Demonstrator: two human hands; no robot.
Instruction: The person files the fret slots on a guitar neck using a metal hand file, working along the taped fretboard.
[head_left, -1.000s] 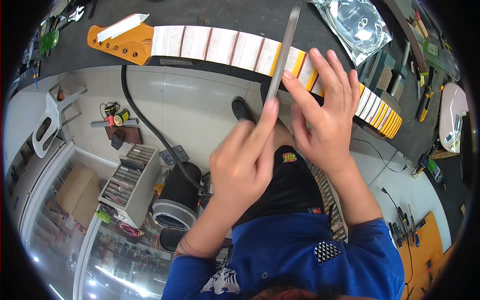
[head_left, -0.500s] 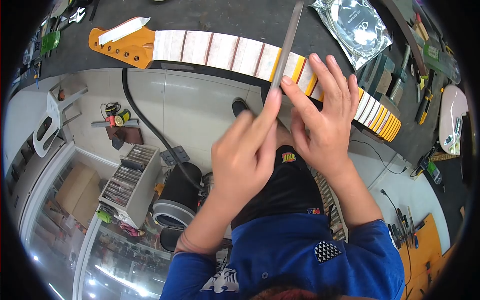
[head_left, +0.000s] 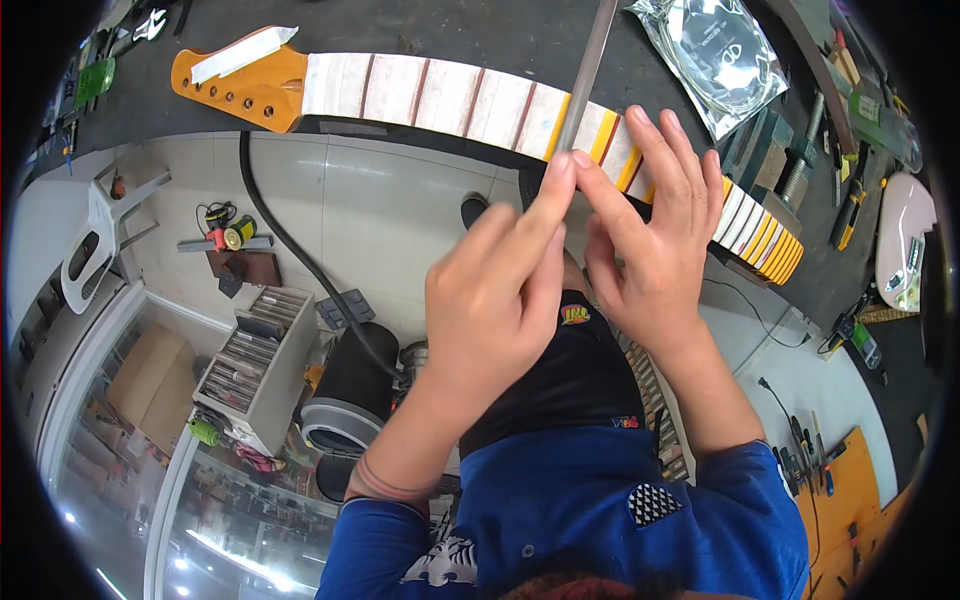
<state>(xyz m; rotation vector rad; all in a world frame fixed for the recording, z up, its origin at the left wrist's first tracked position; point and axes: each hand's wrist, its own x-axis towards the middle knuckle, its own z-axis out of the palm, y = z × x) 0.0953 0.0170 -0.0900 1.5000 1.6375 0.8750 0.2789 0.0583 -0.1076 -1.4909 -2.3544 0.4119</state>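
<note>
A guitar neck (head_left: pixel 440 95) lies across the bench, its orange headstock (head_left: pixel 240 85) at the left with a white strip on it. White and yellow tape covers the fingerboard between dark red-brown fret lines. My left hand (head_left: pixel 500 290) is closed around a narrow metal file (head_left: pixel 588 80), index finger stretched along it; its handle end is hidden in the hand. The file crosses the neck beside a yellow strip. On the right, my right hand (head_left: pixel 655 240) has its fingers spread over the fingerboard, index fingertip beside the file and close to my left index fingertip.
A clear packet with coiled strings (head_left: pixel 715 65) and a vise (head_left: pixel 770 160) are beyond the neck at right. Farther right are a yellow-black cutter (head_left: pixel 850 212) and a pinkish guitar part (head_left: pixel 905 240). Below left stand a black bin (head_left: pixel 350 390) and a box of packets (head_left: pixel 255 365).
My left hand has moved up and slightly right, pushing the file farther across the neck, its tip now beyond the top edge. My right hand stays nearly in place.
</note>
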